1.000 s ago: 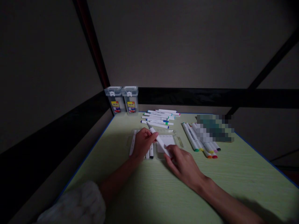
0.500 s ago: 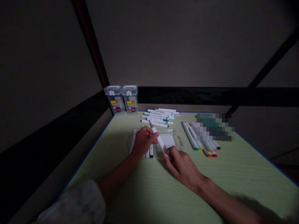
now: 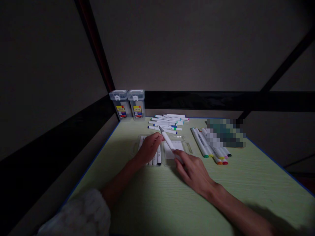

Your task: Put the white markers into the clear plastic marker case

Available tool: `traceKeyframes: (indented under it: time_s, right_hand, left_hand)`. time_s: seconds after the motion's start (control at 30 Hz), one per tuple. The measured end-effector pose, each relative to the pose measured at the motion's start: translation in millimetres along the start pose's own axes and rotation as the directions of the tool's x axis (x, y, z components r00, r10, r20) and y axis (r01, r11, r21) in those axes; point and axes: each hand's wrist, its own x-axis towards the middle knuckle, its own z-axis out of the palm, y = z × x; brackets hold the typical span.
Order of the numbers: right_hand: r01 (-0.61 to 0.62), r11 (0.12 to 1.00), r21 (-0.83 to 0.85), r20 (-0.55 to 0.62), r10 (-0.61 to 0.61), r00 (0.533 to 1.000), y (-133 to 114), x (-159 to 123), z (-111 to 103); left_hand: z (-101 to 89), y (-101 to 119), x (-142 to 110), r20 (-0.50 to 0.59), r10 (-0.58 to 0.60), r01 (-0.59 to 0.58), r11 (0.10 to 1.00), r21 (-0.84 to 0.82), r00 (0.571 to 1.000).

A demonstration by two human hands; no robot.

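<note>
Fingers of the right hand (image 3: 195, 168) pinched firmly, while those of the left hand (image 3: 149, 149), half curled, had just loosened; so, over the open clear case (image 3: 168, 156), the right mainly carried one marker (image 3: 168, 141). Whether the left touched it, I could not tell. The marker was long, white and slanting, its grey end (image 3: 161, 129) pointing away.

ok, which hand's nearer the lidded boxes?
Left. The left hand is on the near side of the lidded boxes, slightly right; the right hand, holding a marker, is farther right.
</note>
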Motion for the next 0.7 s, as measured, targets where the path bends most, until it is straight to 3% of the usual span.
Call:
traceKeyframes:
  time_s: [0.1,0.23,0.37,0.57,0.7]
  right_hand:
    - [-0.011,1.0,-0.022,0.001,0.011,1.0,-0.1,0.1,-0.7]
    - [-0.012,0.999,-0.034,0.007,0.012,1.0,-1.7,0.0,-1.9]
    - [-0.02,0.999,-0.049,0.015,0.021,1.0,-2.3,0.5,-2.3]
    - [-0.052,0.996,-0.069,0.034,0.054,0.998,-0.8,-0.1,-0.1]
    - [-0.057,0.996,-0.075,0.044,0.06,0.997,-0.3,-0.7,2.1]
  left_hand:
    - [-4.7,-12.7,-2.1,0.108,0.08,-0.115,0.919,0.377,0.991]
    - [-5.1,-28.9,-7.4,0.207,-0.009,-0.122,0.781,0.612,0.978]
    - [-6.1,-32.6,-9.8,0.239,-0.052,-0.134,0.704,0.698,0.97]
    - [-10.4,-20.3,-9.6,0.209,0.038,-0.187,0.619,0.763,0.977]
    - [-11.7,-9.7,-10.1,0.218,0.036,-0.198,0.583,0.788,0.975]
